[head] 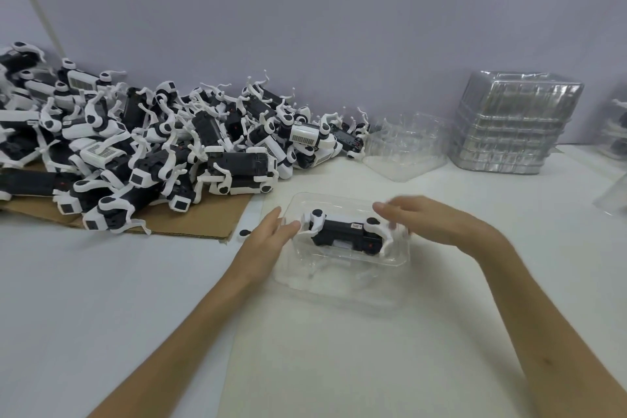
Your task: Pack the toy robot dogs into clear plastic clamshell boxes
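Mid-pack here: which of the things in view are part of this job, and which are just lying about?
In the job: toy dog, lying in the open clamshell; left hand and right hand at it; pile of dogs; spare clamshell; clamshell stack.
Lying about: cardboard sheet under the pile; small black piece by its edge.

The white table (101, 282) carries an open clamshell box (339, 285) near its middle. Behind this box to the left lies a brown cardboard sheet (203, 222) under a pile of toy robot dogs (135, 132). Just left of the box lies a small black part (245, 232). Behind the box is an empty clear clamshell (403, 146), and behind it to the right stands a stack of clamshell boxes (509, 125).
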The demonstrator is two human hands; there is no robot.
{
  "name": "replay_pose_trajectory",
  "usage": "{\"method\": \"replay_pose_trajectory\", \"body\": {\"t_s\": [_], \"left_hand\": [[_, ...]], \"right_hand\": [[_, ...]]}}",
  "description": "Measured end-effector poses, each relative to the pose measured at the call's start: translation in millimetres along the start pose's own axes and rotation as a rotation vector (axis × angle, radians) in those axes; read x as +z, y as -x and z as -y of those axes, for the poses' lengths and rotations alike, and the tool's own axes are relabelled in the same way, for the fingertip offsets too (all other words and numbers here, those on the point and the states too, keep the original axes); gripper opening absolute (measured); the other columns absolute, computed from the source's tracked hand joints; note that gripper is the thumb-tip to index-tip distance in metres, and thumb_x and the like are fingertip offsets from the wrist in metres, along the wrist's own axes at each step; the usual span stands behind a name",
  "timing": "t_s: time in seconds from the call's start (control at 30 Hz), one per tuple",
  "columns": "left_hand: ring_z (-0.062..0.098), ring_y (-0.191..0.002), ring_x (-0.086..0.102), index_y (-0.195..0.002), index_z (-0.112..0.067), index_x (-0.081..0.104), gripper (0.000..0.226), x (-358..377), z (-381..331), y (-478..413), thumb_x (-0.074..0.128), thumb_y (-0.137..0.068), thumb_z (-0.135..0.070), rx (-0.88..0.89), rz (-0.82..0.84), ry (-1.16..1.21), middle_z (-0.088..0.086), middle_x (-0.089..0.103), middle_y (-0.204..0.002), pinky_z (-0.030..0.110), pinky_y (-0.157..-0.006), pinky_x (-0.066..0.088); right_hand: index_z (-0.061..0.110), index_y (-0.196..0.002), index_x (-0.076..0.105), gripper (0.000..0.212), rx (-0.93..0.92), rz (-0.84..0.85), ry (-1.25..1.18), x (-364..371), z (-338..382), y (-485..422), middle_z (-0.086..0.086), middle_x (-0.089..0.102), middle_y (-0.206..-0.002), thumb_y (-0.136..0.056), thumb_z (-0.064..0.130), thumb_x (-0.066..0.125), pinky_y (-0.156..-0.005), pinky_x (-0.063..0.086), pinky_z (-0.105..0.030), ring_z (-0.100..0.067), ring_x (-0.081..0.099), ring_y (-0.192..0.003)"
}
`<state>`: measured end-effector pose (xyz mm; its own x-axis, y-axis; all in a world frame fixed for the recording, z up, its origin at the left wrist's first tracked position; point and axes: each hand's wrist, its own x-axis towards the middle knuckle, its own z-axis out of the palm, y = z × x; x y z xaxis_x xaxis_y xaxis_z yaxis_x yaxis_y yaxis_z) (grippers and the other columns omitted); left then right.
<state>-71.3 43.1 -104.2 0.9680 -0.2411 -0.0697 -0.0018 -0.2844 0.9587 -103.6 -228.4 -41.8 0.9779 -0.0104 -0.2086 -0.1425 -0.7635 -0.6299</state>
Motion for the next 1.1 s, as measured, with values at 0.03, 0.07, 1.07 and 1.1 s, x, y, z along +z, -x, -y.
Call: {"method": "replay_pose_trajectory", "body": {"t_s": [0.03,0.07,1.07,1.1], "left_hand": [[-0.005,-0.122,0.047,-0.125,-0.045,0.061,0.038,0.6,-0.6,0.1,0.056,-0.089,-0.057,-0.002,0.007,-0.004,-0.036,0.053,-0.121,0.024,-0.105,0.034],[-0.009,-0.11,0.052,-0.102,-0.051,0.068,0.025,1.2,-2.1,0.7,0.052,-0.084,-0.058,0.001,0.013,-0.008,-0.04,0.06,-0.103,0.022,-0.098,0.038],[0.03,-0.111,0.068,-0.147,-0.022,0.044,0.094,-13.4,3.6,-5.6,0.086,-0.063,-0.017,0.083,0.0,0.472,0.005,0.065,-0.131,0.05,-0.096,0.055],[0.025,-0.11,0.068,-0.148,-0.021,0.043,0.095,-14.4,3.6,-5.7,0.086,-0.063,-0.021,0.102,-0.005,0.425,0.002,0.065,-0.129,0.042,-0.088,0.057]], "right_hand": [[0.027,-0.106,0.069,0.06,0.063,0.047,0.05,0.2,-1.2,-0.9,0.005,0.066,-0.109,-0.089,0.075,0.038,-0.077,0.044,-0.027,-0.015,0.065,-0.085],[0.027,-0.104,0.071,0.064,0.099,0.076,0.076,0.9,-1.6,-1.8,0.003,0.067,-0.107,-0.089,0.077,0.035,-0.072,0.044,-0.026,-0.015,0.064,-0.076],[0.031,-0.141,0.052,0.062,-0.172,0.188,-0.648,20.9,-12.2,-19.8,-0.006,0.066,-0.131,-0.086,0.052,0.07,-0.089,0.048,-0.034,-0.026,0.069,-0.105],[0.032,-0.144,0.049,0.065,-0.17,0.205,-0.67,20.8,-12.4,-19.3,-0.008,0.065,-0.133,-0.086,0.05,0.073,-0.092,0.048,-0.038,-0.031,0.068,-0.11]]}}
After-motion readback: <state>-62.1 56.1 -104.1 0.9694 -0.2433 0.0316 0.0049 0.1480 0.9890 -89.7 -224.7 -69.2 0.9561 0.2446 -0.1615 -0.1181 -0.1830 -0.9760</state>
